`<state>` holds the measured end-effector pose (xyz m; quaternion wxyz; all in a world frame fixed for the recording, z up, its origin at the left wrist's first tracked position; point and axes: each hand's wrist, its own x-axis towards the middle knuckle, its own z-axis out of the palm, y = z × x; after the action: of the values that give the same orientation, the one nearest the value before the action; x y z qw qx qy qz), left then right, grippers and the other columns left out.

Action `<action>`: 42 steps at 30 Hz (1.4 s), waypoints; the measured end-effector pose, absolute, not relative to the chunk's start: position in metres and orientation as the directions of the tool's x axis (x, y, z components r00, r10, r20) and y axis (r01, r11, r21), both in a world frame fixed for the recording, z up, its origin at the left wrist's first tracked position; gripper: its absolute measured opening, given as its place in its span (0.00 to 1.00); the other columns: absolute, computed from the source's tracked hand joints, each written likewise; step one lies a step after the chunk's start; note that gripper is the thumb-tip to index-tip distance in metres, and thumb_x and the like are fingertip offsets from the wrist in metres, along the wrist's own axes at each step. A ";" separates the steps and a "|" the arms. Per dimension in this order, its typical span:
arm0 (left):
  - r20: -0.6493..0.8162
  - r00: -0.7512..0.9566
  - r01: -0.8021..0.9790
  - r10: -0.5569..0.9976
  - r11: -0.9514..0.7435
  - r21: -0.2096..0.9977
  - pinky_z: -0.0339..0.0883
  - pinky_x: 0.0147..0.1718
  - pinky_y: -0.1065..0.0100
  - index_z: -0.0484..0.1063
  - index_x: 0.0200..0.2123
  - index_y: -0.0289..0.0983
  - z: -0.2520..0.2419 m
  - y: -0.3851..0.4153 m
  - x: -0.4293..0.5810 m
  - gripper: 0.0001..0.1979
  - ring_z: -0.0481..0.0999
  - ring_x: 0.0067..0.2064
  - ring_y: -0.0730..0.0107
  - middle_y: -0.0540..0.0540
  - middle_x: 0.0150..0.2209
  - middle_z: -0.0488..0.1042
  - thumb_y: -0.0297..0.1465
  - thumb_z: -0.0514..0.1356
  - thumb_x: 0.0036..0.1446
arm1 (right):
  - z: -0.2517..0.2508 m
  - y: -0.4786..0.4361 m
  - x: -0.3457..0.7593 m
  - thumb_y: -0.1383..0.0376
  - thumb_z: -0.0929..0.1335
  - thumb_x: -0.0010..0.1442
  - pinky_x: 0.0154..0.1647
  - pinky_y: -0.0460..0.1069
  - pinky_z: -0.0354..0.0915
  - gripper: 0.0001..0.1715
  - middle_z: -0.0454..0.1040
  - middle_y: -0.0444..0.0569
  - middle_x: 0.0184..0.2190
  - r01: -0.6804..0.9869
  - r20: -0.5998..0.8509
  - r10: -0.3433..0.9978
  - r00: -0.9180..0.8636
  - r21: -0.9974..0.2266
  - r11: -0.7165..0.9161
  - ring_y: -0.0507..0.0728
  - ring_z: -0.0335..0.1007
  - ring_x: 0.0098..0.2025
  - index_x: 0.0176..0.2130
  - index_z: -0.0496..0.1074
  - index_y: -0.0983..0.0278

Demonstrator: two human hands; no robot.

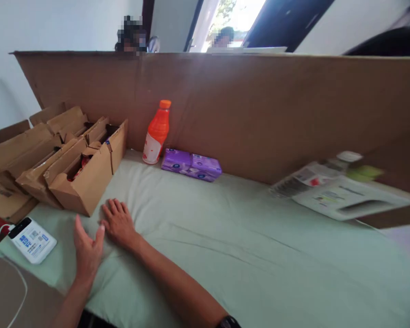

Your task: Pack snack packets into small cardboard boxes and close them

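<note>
My left hand (89, 248) is above the front left of the pale green cloth (205, 255), thumb and fingers apart, holding nothing. Just right of it, my right hand (119, 224) lies palm down with its fingers spread, near the corner of a cardboard box (92, 187). Something red shows inside that box, too hidden to name. Left of my left hand lies a white device like a power bank (34, 240), with a dark end, a printed label and a white cable (23, 278) plugged in.
More open cardboard boxes (17, 150) crowd the left. Along a tall cardboard panel (246, 100) stand an orange bottle (157, 132) and a purple tissue pack (191, 165). At right are a blurred white jug (355, 196) and a clear labelled package (304, 180). Two people are behind the panel.
</note>
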<state>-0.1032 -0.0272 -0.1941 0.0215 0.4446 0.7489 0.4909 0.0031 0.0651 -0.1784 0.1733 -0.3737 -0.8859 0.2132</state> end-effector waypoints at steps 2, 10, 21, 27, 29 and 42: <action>0.394 -0.500 0.693 0.771 0.084 0.716 0.59 0.64 0.38 0.55 0.68 0.34 -0.199 -0.044 -0.097 0.34 0.63 0.68 0.41 0.26 0.65 0.64 0.44 0.56 0.66 | -0.181 0.026 0.030 0.56 0.64 0.71 0.74 0.64 0.42 0.32 0.54 0.60 0.72 0.558 0.133 0.685 -0.716 -0.481 0.676 0.67 0.44 0.74 0.69 0.60 0.64; 0.408 -0.253 0.898 0.877 0.055 0.437 0.57 0.63 0.34 0.65 0.62 0.32 -0.196 -0.027 -0.089 0.26 0.64 0.67 0.38 0.25 0.65 0.64 0.40 0.53 0.66 | -0.166 -0.082 0.109 0.51 0.66 0.69 0.75 0.63 0.40 0.38 0.51 0.57 0.73 0.401 0.079 0.516 -0.853 -0.533 0.745 0.65 0.42 0.75 0.71 0.56 0.61; 0.239 0.038 0.978 0.970 -0.086 0.193 0.49 0.68 0.43 0.71 0.59 0.36 -0.182 0.045 -0.038 0.23 0.61 0.69 0.45 0.32 0.66 0.66 0.37 0.56 0.63 | -0.211 -0.064 0.104 0.55 0.74 0.60 0.65 0.48 0.57 0.16 0.83 0.48 0.47 -0.091 0.337 0.274 -0.901 -0.763 0.640 0.52 0.77 0.53 0.43 0.77 0.63; 0.196 0.033 0.986 0.980 -0.064 0.153 0.49 0.68 0.42 0.70 0.61 0.38 -0.182 0.039 -0.039 0.25 0.60 0.70 0.46 0.33 0.68 0.64 0.38 0.55 0.64 | -0.219 -0.070 0.097 0.56 0.75 0.58 0.64 0.49 0.59 0.13 0.84 0.46 0.43 -0.071 0.305 0.326 -0.894 -0.818 0.571 0.53 0.80 0.46 0.39 0.76 0.62; 0.191 0.024 0.985 0.981 -0.056 0.163 0.48 0.69 0.42 0.70 0.61 0.38 -0.183 0.038 -0.038 0.25 0.60 0.70 0.47 0.34 0.68 0.64 0.38 0.55 0.63 | -0.223 -0.071 0.097 0.57 0.75 0.58 0.64 0.49 0.59 0.13 0.84 0.46 0.43 -0.080 0.310 0.320 -0.895 -0.819 0.569 0.53 0.80 0.47 0.39 0.76 0.62; 0.044 0.117 0.963 0.992 -0.124 0.241 0.52 0.67 0.46 0.70 0.60 0.35 -0.166 0.073 -0.010 0.27 0.58 0.71 0.43 0.31 0.68 0.62 0.34 0.62 0.57 | -0.240 -0.066 0.102 0.36 0.57 0.67 0.56 0.49 0.66 0.38 0.83 0.51 0.32 -0.240 0.438 0.348 -0.829 -0.841 0.486 0.53 0.81 0.37 0.31 0.74 0.63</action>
<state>-0.0096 0.0729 -0.1656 0.0764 0.7433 0.6575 0.0971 0.1023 -0.0662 -0.2402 0.2905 -0.0333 -0.8115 0.5060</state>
